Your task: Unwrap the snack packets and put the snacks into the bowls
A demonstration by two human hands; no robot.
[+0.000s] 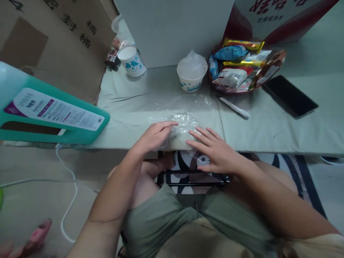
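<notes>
A crumpled clear plastic bag (184,120) lies at the table's near edge, between my two hands. My left hand (158,135) rests on its left side with the index finger stretched across the plastic; the lower fingers are partly hidden. To the right, my right hand (215,148) has its fingers spread, the tips at the bag's right side and the thumb below the table edge. Nothing shows in its grasp. Behind the bag stands a paper cup (190,84) with whitish translucent plastic inside. A white pen (233,107) lies beyond my right hand.
A large jug of green liquid (100,123) lies at the left. Further back are another paper cup (134,64), a bowl of wrapped snacks (233,89), a black phone (291,96), a white box (177,32) and a cardboard box (61,46). A white cable (73,179) trails on the floor.
</notes>
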